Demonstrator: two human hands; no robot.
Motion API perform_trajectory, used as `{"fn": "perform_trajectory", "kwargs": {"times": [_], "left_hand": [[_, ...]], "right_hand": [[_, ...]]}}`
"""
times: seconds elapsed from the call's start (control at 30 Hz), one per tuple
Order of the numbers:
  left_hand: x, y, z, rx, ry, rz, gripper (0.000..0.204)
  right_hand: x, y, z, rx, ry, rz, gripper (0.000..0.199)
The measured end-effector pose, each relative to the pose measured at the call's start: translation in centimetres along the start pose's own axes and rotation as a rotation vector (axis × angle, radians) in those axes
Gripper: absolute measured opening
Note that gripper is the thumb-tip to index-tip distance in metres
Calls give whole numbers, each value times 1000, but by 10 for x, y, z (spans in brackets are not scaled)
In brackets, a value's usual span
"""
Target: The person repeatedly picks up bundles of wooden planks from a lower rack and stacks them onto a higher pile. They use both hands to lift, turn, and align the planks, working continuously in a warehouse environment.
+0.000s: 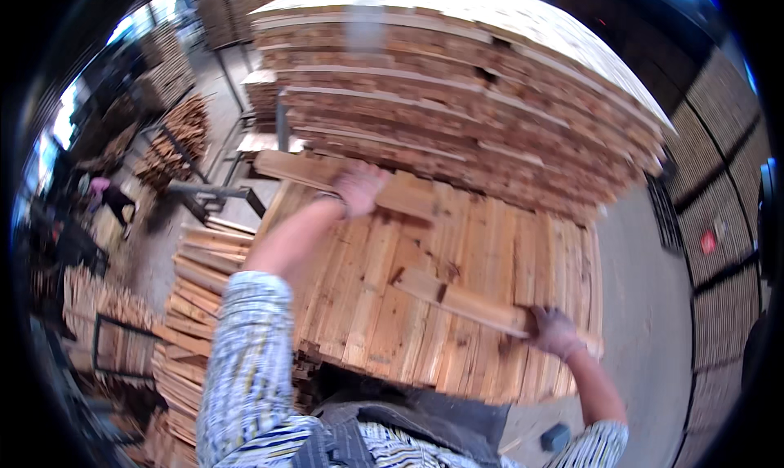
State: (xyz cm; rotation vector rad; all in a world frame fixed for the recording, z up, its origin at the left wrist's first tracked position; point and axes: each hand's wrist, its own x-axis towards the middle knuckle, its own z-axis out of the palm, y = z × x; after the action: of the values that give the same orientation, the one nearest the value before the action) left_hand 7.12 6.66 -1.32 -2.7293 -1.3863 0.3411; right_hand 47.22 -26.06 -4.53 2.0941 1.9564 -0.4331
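My left hand (358,190), gloved, is laid over a wooden board (292,171) near the far left of the pile, its fingers closed across the board's width. My gloved right hand (555,332) grips the right end of a second wooden board (469,303), which lies slantwise at the near right. A dark mark crosses this board near its left part. Under both boards is a layer of planks (371,305) set side by side, running from near to far. The undersides of both hands are hidden.
Beyond the planks rises a tall stack of lumber (457,100). Loose wooden strips (192,305) are heaped at the left, by a metal frame (220,192). More stacked wood (719,215) stands at the right across a grey floor (641,305). A person (113,198) bends far left.
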Motion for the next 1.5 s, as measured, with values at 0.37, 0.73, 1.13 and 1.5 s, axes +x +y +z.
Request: {"fn": "perform_trajectory", "kwargs": {"times": [0.37, 0.73, 1.13, 1.5], "left_hand": [[88, -3, 65, -37, -196, 8, 64], [104, -19, 81, -95, -212, -25, 57], [121, 14, 80, 61, -156, -179, 60], [114, 10, 81, -37, -139, -74, 49]], "right_hand": [[24, -16, -26, -154, -328, 22, 84], [102, 14, -64, -93, 86, -139, 39], [221, 72, -66, -52, -54, 20, 55], [240, 83, -53, 50, -93, -63, 57]]}}
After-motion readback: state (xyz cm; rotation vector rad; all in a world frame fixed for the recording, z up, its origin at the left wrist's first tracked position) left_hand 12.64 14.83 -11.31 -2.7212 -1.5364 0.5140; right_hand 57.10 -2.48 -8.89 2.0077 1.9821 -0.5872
